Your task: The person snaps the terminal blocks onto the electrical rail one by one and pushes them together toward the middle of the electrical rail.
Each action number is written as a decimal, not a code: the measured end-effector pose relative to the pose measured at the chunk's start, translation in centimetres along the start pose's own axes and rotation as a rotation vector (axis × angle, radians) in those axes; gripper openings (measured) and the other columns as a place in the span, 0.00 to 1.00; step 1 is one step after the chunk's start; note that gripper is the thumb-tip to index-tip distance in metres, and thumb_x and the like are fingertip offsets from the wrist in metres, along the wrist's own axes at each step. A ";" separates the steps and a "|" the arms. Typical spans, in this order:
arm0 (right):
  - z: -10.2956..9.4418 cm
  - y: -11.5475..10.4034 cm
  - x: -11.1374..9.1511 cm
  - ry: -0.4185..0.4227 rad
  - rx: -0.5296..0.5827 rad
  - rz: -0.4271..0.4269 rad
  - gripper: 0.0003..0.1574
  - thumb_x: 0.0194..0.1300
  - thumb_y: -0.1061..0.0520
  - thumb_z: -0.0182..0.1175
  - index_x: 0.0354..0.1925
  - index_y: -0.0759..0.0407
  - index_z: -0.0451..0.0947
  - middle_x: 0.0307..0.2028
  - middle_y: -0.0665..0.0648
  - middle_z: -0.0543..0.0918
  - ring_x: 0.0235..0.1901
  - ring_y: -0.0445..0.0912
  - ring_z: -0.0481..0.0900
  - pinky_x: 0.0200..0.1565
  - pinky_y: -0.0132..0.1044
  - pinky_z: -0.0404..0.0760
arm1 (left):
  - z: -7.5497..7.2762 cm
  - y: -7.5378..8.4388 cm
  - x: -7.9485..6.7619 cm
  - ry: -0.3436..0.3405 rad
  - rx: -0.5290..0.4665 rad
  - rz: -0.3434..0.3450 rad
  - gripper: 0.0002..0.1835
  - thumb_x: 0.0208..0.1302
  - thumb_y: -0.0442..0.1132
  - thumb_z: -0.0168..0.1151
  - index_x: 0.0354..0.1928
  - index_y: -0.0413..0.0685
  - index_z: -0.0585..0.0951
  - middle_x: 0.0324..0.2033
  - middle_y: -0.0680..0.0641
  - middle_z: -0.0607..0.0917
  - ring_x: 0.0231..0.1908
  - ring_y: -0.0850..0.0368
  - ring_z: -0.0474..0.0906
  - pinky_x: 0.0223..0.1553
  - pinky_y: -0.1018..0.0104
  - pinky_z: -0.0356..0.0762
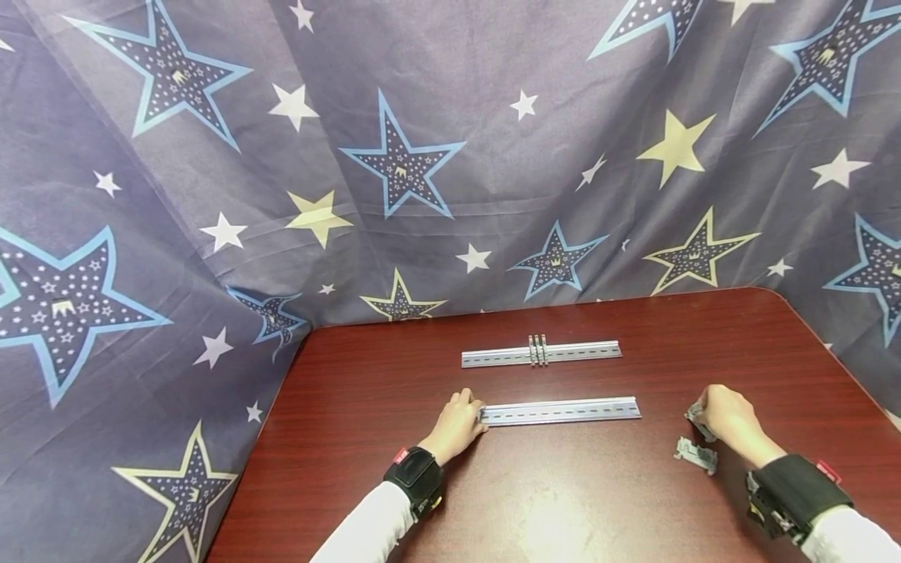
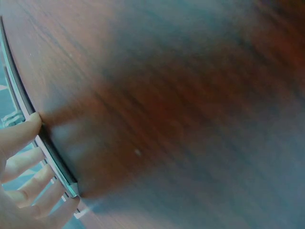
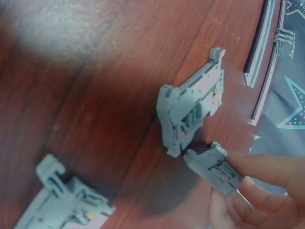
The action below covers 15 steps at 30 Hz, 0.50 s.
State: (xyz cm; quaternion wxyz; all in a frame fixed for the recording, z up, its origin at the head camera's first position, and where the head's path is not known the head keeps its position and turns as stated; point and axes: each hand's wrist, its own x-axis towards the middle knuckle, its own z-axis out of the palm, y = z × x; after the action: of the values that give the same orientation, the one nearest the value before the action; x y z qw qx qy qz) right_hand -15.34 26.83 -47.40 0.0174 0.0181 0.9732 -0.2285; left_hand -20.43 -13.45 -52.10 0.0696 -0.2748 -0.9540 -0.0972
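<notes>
My left hand [image 1: 454, 426] grips the left end of the nearer slotted metal DIN rail [image 1: 563, 411], thumb on one long edge and fingers across to the other in the left wrist view. At the right of the table, my right hand [image 1: 732, 421] pinches a grey DIN rail terminal block [image 3: 214, 168] between thumb and fingers. Close beside that block stands another grey terminal block [image 3: 193, 102]. A third terminal block [image 3: 71, 207], partly cut off, shows at the lower left of the right wrist view.
Behind the nearer rail lies a second DIN rail [image 1: 584, 351], with several thin terminal blocks [image 1: 538, 350] clipped side by side near its middle. Both rails lie on a reddish-brown wooden table [image 1: 366, 375]. A star-patterned cloth [image 1: 479, 195] hangs along the back and sides.
</notes>
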 end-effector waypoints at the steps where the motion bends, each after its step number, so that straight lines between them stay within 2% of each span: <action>1: 0.0 0.0 0.0 -0.001 -0.003 -0.004 0.06 0.42 0.65 0.61 0.19 0.66 0.72 0.16 0.56 0.73 0.18 0.46 0.68 0.22 0.40 0.67 | 0.0 0.0 0.0 0.001 -0.001 0.001 0.15 0.44 0.42 0.68 0.33 0.42 0.80 0.29 0.48 0.70 0.30 0.53 0.68 0.28 0.63 0.68; 8: -0.4 -0.5 0.4 -0.007 -0.028 -0.029 0.03 0.41 0.66 0.58 0.18 0.65 0.73 0.17 0.58 0.74 0.18 0.47 0.69 0.21 0.41 0.68 | 0.2 -0.1 0.0 0.004 -0.005 0.003 0.14 0.43 0.41 0.68 0.33 0.42 0.80 0.28 0.48 0.70 0.30 0.53 0.67 0.28 0.63 0.67; 15: -0.7 -1.6 0.7 0.002 -0.007 -0.031 0.04 0.43 0.65 0.58 0.19 0.65 0.72 0.18 0.58 0.75 0.19 0.47 0.69 0.22 0.41 0.67 | 0.2 -0.1 0.1 0.007 0.003 0.009 0.14 0.43 0.41 0.68 0.33 0.42 0.80 0.28 0.48 0.69 0.30 0.53 0.67 0.28 0.63 0.67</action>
State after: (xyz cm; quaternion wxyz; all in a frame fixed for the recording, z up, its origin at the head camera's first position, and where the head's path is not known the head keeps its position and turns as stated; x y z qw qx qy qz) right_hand -16.17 25.76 -46.11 0.0131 0.0032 0.9742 -0.2254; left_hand -20.58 -13.50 -52.27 0.0736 -0.2784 -0.9528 -0.0961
